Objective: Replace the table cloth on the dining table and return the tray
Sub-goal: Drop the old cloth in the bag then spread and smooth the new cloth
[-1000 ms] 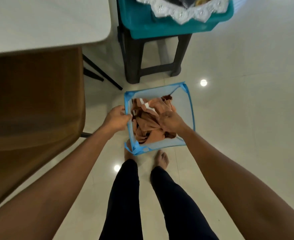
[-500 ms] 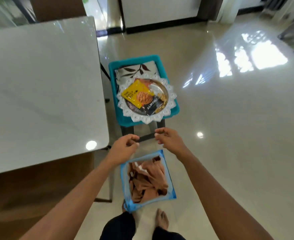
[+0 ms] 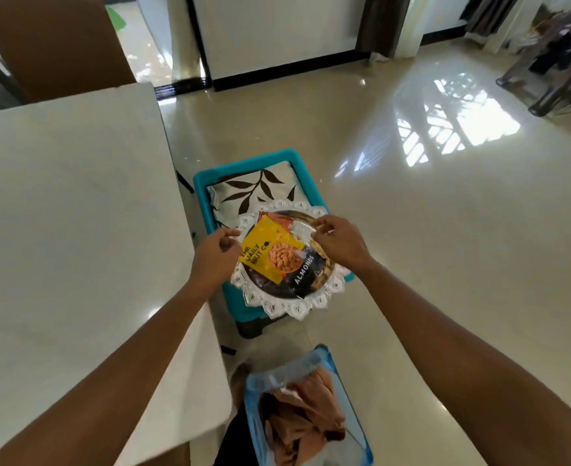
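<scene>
The teal stool (image 3: 210, 183) carries a folded leaf-print cloth (image 3: 253, 190). On top of the cloth sits a silver, scallop-edged tray (image 3: 287, 307) holding a yellow almond packet (image 3: 274, 253). On the floor nearer the person, a blue mesh hamper (image 3: 354, 428) holds crumpled brown cloth (image 3: 304, 422). The white tabletop (image 3: 69, 213) stands just left of the stool. The left grip (image 3: 213, 260) is at the tray's left rim and the right grip (image 3: 341, 243) is over its far right side. Both have curled fingers, and it is unclear whether they pinch anything.

Tray (image 3: 290, 309) — partly covered; hamper (image 3: 287, 371) — cropped below
</scene>
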Available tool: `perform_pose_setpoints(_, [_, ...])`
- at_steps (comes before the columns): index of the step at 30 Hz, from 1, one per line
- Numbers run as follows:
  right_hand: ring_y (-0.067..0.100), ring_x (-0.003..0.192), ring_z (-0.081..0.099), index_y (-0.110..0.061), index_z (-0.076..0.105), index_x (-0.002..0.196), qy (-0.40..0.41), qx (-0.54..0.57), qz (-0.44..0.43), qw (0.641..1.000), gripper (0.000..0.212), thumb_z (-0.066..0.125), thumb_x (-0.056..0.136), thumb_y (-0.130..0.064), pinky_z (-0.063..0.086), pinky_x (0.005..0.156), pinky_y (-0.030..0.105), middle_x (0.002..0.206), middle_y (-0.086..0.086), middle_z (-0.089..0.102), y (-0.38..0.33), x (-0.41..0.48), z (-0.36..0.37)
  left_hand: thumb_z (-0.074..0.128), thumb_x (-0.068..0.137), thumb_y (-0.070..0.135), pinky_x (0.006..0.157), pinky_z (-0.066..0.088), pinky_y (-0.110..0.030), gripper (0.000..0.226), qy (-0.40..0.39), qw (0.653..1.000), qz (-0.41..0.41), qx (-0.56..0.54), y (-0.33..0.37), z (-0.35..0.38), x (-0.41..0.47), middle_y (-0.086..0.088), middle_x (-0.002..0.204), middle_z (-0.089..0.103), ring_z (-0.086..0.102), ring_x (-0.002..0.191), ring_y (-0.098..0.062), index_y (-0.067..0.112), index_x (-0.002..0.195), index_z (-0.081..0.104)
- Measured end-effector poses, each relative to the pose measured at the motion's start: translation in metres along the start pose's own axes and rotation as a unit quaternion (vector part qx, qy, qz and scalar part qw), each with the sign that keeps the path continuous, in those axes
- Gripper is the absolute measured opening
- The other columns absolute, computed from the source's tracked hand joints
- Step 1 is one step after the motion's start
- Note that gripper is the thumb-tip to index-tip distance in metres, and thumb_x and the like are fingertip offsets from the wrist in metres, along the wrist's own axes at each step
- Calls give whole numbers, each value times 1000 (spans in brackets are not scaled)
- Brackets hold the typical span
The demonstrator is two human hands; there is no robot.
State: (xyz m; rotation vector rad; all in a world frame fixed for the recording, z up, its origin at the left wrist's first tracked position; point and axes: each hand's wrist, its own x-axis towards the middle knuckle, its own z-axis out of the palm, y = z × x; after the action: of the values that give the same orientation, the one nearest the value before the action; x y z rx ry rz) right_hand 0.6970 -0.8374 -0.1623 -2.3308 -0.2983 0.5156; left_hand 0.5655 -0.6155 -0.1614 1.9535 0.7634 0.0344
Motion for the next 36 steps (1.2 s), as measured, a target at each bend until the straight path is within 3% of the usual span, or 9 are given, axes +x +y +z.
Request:
perform_pose_setpoints(5, [12,103,63,-28,66,127,1,-77,-3,997,38,69,89,-34,52,96,36,113,-7,70,-39,128,36,62,93,23,91,53,-36,28,-72,997,15,32,-3,-11,138,2,111,63,62,103,-17,23,121,61])
perform_pose_setpoints(9, [16,114,60,-24,58,139,-20,-112,12,993,50,69,90,-31,48,103,37,126,-2,67,-51,210,61,64,89,21,81,43,-29,33,-70,987,23,142,7,-15,233,-5,107,62,60,102,-22,17,122,61])
perform_pose_setpoints(15, [22,121,59,-20,41,154,-59,-127,79,987,67,67,92,-26,42,103,34,137,7,61,-39,280,86,63,86,22,93,46,-45,49,-91,896,87,425,18,-9,342,-12,128,53,49,119,-32,16,134,51])
perform_pose_setpoints(21, [26,114,61,-17,52,136,-67,-133,163,975,62,70,81,-40,51,96,39,119,5,65,-9,308,112,60,87,20,97,47,-45,56,-166,853,141,474,15,26,393,-8,129,52,50,117,-29,18,140,44])
perform_pose_setpoints(24, [27,112,62,-17,41,144,-75,-152,191,967,74,70,81,-43,51,99,47,123,6,63,1,310,120,60,86,18,93,49,-42,57,-205,838,146,484,7,40,401,-7,124,53,53,109,-27,19,140,41])
perform_pose_setpoints(28, [30,124,56,-12,21,158,-89,-201,217,951,87,66,89,-41,47,106,48,137,10,57,9,317,127,58,90,16,102,45,-43,73,-230,834,123,486,-4,47,404,-11,138,47,51,120,-31,19,153,22])
perform_pose_setpoints(30, [27,117,59,-10,33,151,-103,-201,229,947,78,69,89,-40,49,103,44,130,8,60,9,322,129,59,90,16,103,44,-44,75,-226,834,122,488,-6,49,407,-11,139,46,50,122,-31,20,154,20])
perform_pose_setpoints(33, [23,103,62,-9,58,124,-112,-174,243,948,54,77,84,-40,54,96,39,112,4,64,8,333,131,61,90,13,103,44,-43,76,-227,835,120,487,-7,51,412,-12,138,46,50,121,-31,20,154,20])
perform_pose_setpoints(36, [25,111,62,-6,57,124,-122,-139,250,950,64,85,77,-39,53,100,41,113,6,61,7,341,136,60,91,11,106,43,-44,81,-232,829,112,496,-8,53,413,-13,141,42,47,125,-32,19,157,14])
